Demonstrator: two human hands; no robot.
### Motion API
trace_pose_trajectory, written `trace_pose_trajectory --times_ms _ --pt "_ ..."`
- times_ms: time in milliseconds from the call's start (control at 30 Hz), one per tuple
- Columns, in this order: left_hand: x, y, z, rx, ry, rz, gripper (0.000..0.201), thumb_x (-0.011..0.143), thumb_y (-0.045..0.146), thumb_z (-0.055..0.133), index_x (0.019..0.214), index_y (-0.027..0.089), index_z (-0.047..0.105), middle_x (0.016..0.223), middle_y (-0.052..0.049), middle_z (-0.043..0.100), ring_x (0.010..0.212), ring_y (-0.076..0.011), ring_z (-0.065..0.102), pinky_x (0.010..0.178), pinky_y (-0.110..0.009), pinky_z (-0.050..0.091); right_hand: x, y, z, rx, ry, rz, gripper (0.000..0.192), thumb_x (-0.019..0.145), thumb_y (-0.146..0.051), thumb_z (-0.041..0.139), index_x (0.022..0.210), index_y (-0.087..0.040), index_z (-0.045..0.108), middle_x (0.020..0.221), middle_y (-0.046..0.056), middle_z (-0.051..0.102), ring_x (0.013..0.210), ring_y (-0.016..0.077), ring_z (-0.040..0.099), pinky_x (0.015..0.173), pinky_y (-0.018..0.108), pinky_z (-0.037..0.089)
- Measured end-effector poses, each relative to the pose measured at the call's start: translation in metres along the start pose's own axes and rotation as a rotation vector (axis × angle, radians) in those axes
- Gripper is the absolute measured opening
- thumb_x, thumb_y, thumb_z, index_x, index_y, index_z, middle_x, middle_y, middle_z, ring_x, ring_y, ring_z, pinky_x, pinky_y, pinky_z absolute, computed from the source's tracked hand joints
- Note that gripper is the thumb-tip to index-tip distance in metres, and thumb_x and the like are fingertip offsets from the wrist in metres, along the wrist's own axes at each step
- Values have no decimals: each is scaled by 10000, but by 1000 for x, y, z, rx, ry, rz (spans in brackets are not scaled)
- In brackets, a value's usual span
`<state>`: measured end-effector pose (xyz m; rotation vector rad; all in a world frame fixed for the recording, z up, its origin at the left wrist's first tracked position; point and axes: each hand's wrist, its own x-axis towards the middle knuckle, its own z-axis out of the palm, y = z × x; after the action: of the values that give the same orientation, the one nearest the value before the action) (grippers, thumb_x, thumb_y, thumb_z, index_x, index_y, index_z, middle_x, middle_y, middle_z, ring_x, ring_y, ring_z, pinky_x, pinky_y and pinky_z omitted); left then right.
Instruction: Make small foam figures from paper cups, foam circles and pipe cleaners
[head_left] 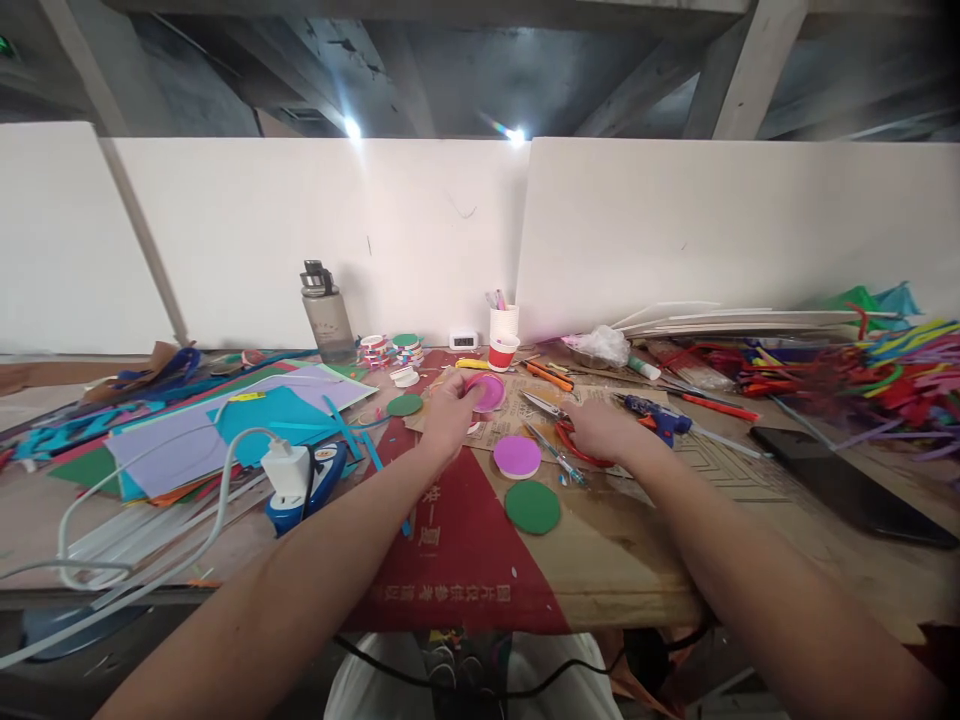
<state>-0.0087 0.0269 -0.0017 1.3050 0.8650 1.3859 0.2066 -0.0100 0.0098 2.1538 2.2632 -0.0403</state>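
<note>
My left hand [448, 412] is closed on the edge of a round pink-purple disc [489, 394], held just above the cardboard. My right hand [598, 428] lies over the red-orange handles of a pair of scissors [546, 405], whose metal blades point left toward the disc. Its fingers are curled at the handles and partly hidden. Nearer to me are a purple-topped disc [517, 456] and a flat green disc [532, 507]. Another green disc [405, 404] lies left of my left hand. A clear blue-tipped pen [556, 452] rests between the purple-topped disc and the scissors.
At the back stand a water bottle [328, 318], stacked discs [407, 348], a small digital clock [463, 341] and paper cups [503, 340]. Coloured paper [169, 440] and a power strip [319, 485] lie left. A blue glue gun [660, 416], a black phone-like slab [851, 485] and pipe cleaners [900, 375] lie right.
</note>
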Motion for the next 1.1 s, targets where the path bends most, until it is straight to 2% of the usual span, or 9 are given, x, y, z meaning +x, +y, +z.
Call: trace_pose_trajectory --times_ms 133,300,433,500,633,800,933,1000,1100 --pt "1 0 0 3 6 49 227 717 345 707 866 190 632 886 -26 665 756 -178 638 571 -306 576 4 -2 3 33 14 41 386 812 -157 561 1189 -91 610 1084 232 685 970 315 668 761 342 473" --pt "2 -1 -1 5 -3 163 233 759 335 676 953 208 656 990 -28 676 858 -192 656 642 -326 601 9 -4 -2 150 183 81 399 853 -237 525 1232 -117 562 1090 180 693 958 267 661 745 305 460" --pt "2 3 -3 -9 14 199 312 770 332 674 1063 228 683 1163 -39 663 1001 -226 639 703 -347 613 4 -4 -5 517 440 -148 381 822 -211 522 1197 -171 578 895 57 693 755 193 632 679 282 462" --pt "2 5 -3 -12 22 200 304 772 340 676 1048 214 699 1157 -46 671 1012 -234 641 716 -345 613 -2 -7 -6 678 476 -294 379 797 -225 555 1171 -174 581 808 18 651 681 173 593 645 278 472" --pt "5 5 -7 -34 38 187 306 763 361 692 1018 193 707 1097 -58 686 956 -232 657 700 -345 613 -16 -17 -10 902 387 -432 444 815 -256 571 1253 -195 529 885 31 652 754 186 624 696 300 522" --pt "11 7 -13 -51 70 188 237 751 328 695 939 186 704 1007 -46 681 854 -187 651 646 -312 608 -30 -28 -18 819 396 -505 416 826 -274 583 1237 -214 565 1089 89 659 957 240 635 850 372 517" --pt "13 9 -14 -118 75 223 248 758 354 696 946 192 694 962 -40 674 828 -172 655 696 -335 612 -41 -35 -25 854 289 -492 130 860 -309 564 919 -208 621 822 46 667 745 197 633 693 309 510" --pt "13 9 -13 -147 69 238 272 752 367 710 970 205 695 1003 -39 672 848 -175 659 719 -349 612 -46 -37 -27 906 186 -474 156 879 -330 546 778 -213 567 676 9 618 598 161 589 590 278 475" --pt "12 9 -11 -184 63 234 302 734 378 735 989 218 700 1072 -37 663 871 -177 657 730 -356 611 -52 -37 -28 974 57 -460 227 920 -350 491 741 -217 536 608 -13 592 540 143 570 542 259 449"
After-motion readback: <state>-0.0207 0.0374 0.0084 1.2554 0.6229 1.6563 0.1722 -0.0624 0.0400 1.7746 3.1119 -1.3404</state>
